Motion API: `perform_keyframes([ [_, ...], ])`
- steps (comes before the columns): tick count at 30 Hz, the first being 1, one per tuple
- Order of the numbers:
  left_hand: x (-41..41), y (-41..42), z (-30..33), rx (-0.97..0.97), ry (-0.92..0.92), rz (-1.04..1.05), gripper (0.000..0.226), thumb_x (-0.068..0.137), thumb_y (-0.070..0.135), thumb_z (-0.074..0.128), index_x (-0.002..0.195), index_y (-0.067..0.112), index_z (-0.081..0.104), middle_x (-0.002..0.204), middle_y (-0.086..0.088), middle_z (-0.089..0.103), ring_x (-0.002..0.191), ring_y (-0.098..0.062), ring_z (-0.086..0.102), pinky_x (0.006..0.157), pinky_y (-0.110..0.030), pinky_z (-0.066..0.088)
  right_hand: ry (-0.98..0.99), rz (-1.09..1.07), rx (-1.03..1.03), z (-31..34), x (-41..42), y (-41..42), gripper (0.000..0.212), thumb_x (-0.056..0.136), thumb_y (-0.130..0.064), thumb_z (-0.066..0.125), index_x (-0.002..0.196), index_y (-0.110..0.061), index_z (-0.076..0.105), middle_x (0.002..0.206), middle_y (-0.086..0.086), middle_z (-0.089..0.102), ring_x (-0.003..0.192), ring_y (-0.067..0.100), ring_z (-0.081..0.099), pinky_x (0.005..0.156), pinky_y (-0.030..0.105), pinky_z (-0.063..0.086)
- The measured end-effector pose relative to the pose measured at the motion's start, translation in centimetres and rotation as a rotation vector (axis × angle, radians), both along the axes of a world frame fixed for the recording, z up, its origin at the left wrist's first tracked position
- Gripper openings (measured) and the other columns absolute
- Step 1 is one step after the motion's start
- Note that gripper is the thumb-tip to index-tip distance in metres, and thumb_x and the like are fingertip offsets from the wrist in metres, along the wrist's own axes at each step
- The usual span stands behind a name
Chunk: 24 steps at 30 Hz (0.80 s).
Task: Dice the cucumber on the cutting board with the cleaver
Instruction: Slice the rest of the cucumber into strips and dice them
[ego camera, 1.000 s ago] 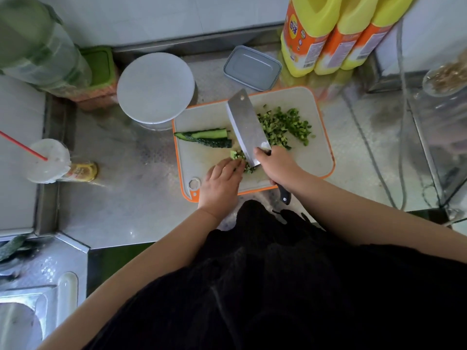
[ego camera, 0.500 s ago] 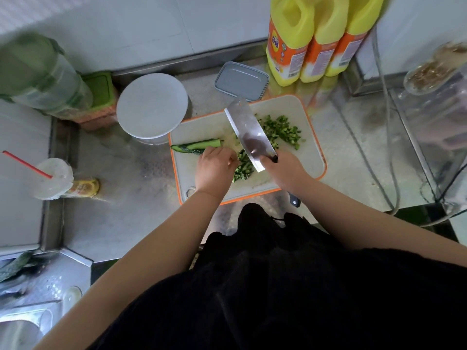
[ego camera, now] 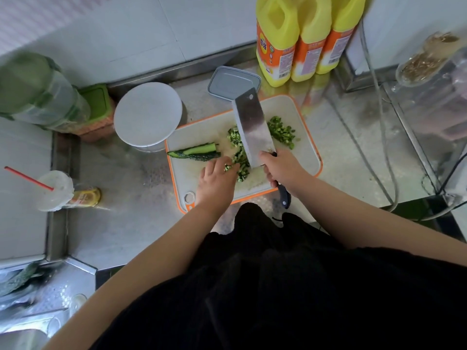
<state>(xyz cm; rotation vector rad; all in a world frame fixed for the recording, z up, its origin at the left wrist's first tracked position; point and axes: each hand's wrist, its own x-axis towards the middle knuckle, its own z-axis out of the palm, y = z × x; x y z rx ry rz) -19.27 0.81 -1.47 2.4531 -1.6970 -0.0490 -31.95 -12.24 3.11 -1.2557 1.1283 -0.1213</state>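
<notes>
Two bare hands work over an orange-rimmed cutting board on a steel surface. Right hand grips the cleaver, its blade flat over diced cucumber. Left hand, fingers loosely curled, rests on the dice. Uncut cucumber strips lie near the board's left edge.

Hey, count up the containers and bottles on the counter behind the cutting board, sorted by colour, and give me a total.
Yellow bottles: 3
White round container: 1
Grey lidded box: 1
Green-lidded containers: 2 (one, the big jar, is blurred)
Total: 7
</notes>
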Motion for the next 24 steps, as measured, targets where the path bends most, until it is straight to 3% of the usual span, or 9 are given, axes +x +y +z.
perform_keyframes([
  [3, 1.4, 0.1, 0.0, -0.085, 0.045, 0.057, 0.029, 0.081, 0.008, 0.071, 0.108, 0.016, 0.072, 0.096, -0.006, 0.069, 0.094, -0.034, 0.062, 0.081, -0.041, 0.047, 0.145, 0.192, -0.300, -0.6, -0.9, -1.1, 0.036, 0.093, -0.036, 0.049, 0.068, -0.012, 0.041, 0.056, 0.005, 0.039, 0.045, 0.018, 0.038, 0.044, 0.027, 0.033],
  [5, 2.3, -0.2, 0.5, -0.135, 0.096, 0.073, 0.045, 0.071, -0.009, 0.061, 0.109, 0.013, 0.072, 0.097, -0.006, 0.071, 0.095, -0.033, 0.063, 0.080, -0.038, 0.046, 0.290, 0.399, -0.501, -1.2, -1.6, -1.7, 0.044, 0.093, -0.042, 0.048, 0.065, -0.010, 0.040, 0.059, 0.006, 0.041, 0.052, 0.020, 0.041, 0.051, 0.030, 0.030],
  [8, 3.5, -0.5, 1.6, -0.245, 0.171, 0.121, 0.060, 0.066, -0.012, 0.041, 0.116, 0.008, 0.068, 0.106, -0.010, 0.069, 0.100, -0.035, 0.060, 0.086, -0.040, 0.046, 0.409, 0.565, -0.625, -1.9, -2.2, -2.0, 0.045, 0.094, -0.045, 0.045, 0.063, -0.014, 0.036, 0.060, 0.001, 0.039, 0.055, 0.018, 0.040, 0.049, 0.030, 0.024],
  [11, 4.1, -0.1, 2.3, -0.352, 0.279, 0.253, 0.054, 0.079, -0.007, 0.037, 0.124, 0.010, 0.062, 0.115, -0.009, 0.062, 0.109, -0.029, 0.054, 0.092, -0.038, 0.045, 0.430, 0.662, -0.669, -1.9, -2.2, -1.6, 0.042, 0.095, -0.043, 0.044, 0.067, -0.012, 0.041, 0.061, 0.001, 0.041, 0.057, 0.018, 0.042, 0.050, 0.029, 0.027],
  [15, 4.6, 0.4, 2.5, -0.490, 0.331, 0.391, 0.042, 0.091, 0.001, 0.036, 0.124, 0.010, 0.060, 0.112, -0.006, 0.060, 0.107, -0.023, 0.051, 0.092, -0.033, 0.042, 0.377, 0.899, -0.722, -1.8, -0.8, 0.3, 0.043, 0.095, -0.045, 0.042, 0.068, -0.013, 0.050, 0.061, 0.001, 0.049, 0.057, 0.018, 0.050, 0.051, 0.028, 0.034],
  [19, 5.2, 0.5, 2.4, -0.525, 0.345, 0.451, 0.037, 0.095, 0.000, 0.037, 0.123, 0.009, 0.060, 0.109, -0.007, 0.060, 0.104, -0.026, 0.054, 0.091, -0.031, 0.042, 0.379, 1.100, -0.734, -2.3, 1.1, 2.6, 0.044, 0.098, -0.041, 0.038, 0.063, -0.015, 0.041, 0.063, 0.001, 0.046, 0.056, 0.017, 0.044, 0.051, 0.029, 0.031],
  [24, 5.4, 0.7, 1.9, -0.526, 0.359, 0.467, 0.034, 0.096, 0.001, 0.039, 0.122, 0.010, 0.060, 0.110, -0.008, 0.061, 0.104, -0.027, 0.053, 0.091, -0.032, 0.042, 0.420, 1.107, -0.694, -3.2, 1.5, 3.1, 0.044, 0.100, -0.039, 0.035, 0.066, -0.012, 0.043, 0.065, 0.002, 0.044, 0.059, 0.019, 0.044, 0.052, 0.029, 0.031],
])
